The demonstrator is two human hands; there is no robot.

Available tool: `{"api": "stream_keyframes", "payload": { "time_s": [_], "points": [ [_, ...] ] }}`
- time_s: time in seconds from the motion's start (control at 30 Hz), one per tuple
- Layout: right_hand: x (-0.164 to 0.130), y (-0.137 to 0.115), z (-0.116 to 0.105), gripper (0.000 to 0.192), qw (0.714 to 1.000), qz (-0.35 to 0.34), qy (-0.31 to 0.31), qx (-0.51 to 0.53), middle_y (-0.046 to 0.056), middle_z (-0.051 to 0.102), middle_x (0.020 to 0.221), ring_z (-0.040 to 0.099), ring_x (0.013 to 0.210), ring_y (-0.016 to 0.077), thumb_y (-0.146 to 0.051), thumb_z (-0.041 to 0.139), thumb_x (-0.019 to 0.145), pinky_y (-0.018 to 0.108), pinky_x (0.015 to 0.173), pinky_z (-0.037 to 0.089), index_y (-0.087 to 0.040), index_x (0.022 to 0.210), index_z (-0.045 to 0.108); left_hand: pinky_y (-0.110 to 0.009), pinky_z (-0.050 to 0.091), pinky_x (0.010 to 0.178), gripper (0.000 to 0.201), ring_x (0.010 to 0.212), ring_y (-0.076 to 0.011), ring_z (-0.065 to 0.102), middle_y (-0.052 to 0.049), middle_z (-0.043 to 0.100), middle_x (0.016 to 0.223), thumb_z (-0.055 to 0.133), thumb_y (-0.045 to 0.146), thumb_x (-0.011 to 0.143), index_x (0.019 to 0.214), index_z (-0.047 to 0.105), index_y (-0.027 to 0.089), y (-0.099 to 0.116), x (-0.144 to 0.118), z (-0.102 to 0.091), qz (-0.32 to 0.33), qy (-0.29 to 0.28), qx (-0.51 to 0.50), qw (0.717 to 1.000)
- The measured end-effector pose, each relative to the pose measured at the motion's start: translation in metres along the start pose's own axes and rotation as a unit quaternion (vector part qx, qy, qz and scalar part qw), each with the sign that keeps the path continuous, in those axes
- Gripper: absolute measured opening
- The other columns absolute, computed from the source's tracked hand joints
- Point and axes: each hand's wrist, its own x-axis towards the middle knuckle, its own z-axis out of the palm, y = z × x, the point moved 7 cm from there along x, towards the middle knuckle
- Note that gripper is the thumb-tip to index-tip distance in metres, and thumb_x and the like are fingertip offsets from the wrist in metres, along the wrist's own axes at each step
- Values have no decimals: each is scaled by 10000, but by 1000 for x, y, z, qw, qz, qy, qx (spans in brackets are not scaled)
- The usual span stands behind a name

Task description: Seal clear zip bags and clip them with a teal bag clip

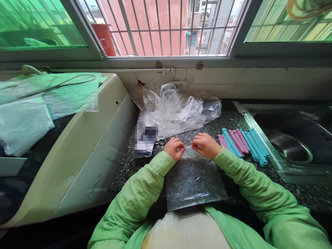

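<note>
While flat on the granite counter [228, 121], the clear plastic bag [193, 181] has its far edge pinched by left hand [174, 148] and right hand [206, 145], fingers closed. Risk: thin film may slip or tear under uneven pull. Sealing clips [242, 141] lie just right.
</note>
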Motion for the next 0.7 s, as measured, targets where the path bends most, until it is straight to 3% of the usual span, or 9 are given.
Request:
{"api": "stream_keyframes", "payload": {
  "time_s": [0.23, 0.7],
  "points": [
    [1, -1, -1, 151, 1000, 2, 2, 6, 27, 594, 652, 450, 670, 135, -228, 514, 771, 259, 625, 267, -172, 674, 615, -292, 419, 649, 85, 674, -149, 480, -29, 542, 635, 547, 170, 706, 637, 596, 166, 2, 0, -2, 14, 23, 0, 1000],
    [-2, 13, 1, 140, 998, 23, -55, 4, 34, 602, 679, 477, 675, 142, -239, 512, 764, 261, 621, 273, -169, 692, 610, -295, 425, 660, 92, 671, -146, 483, -28, 546, 636, 541, 169, 699, 632, 606, 169, 0, 0, -3, -5, 6, 9, 1000]
  ]
}}
